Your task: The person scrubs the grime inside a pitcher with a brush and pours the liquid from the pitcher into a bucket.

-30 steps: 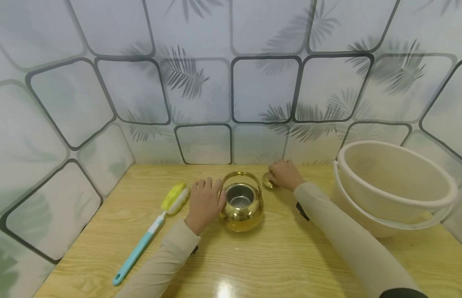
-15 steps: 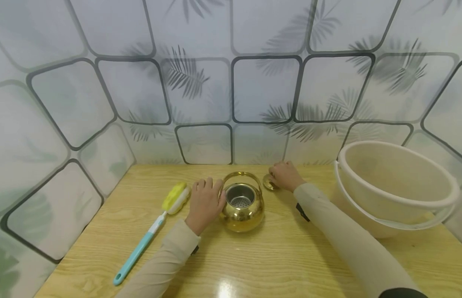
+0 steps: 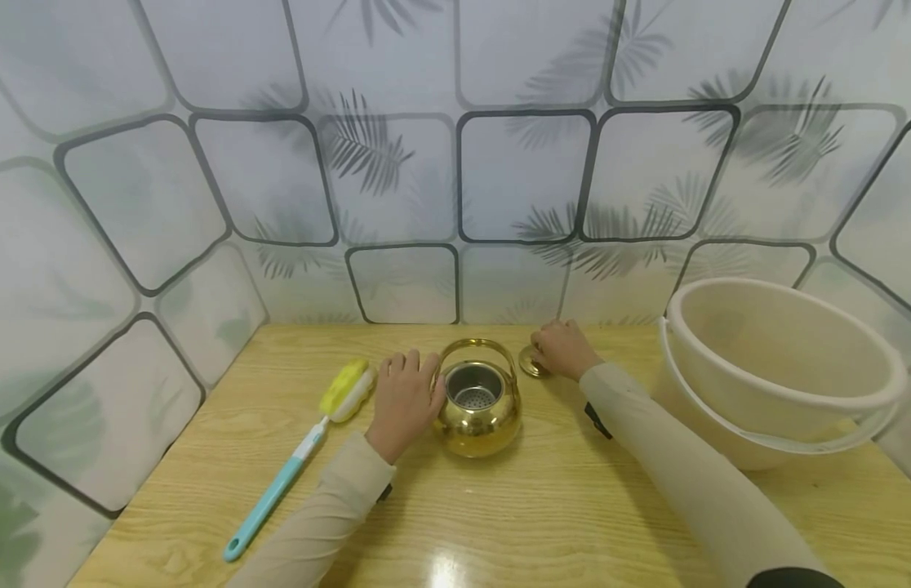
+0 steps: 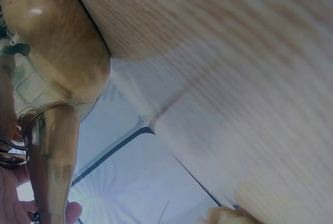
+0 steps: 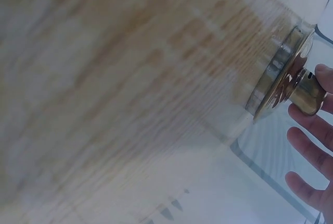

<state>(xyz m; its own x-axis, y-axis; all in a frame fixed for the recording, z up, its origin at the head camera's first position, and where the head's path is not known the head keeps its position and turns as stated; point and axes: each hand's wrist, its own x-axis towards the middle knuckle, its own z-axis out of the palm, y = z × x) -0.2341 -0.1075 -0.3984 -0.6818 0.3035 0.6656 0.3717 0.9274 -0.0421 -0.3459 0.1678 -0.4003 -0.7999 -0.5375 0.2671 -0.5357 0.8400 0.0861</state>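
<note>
Gold kettle is standing upright on the wood-grain worktop, a bit below the middle of the head view, right between the person's left hand and right hand. Its arched handle is up, and you can see a perforated metal strainer inside the mouth. So, hands: the left one is right up against the kettle's left side, and the left wrist view has its fingers curled round the spout at the lower left of the frame. Can't tell if the thumb is pressed on the body too. The right one is just beyond the kettle, to the upper right of it, with thumb and finger pinching the knob of the gold lid; the other fingers are fanned out loosely. Lid's knob side up, close to the worktop, though honestly I can't tell if it's touching. Other stuff: a long brush with a turquoise grip and yellow-and-white head lies at lower left, and a cream bucket takes up the right side.
</note>
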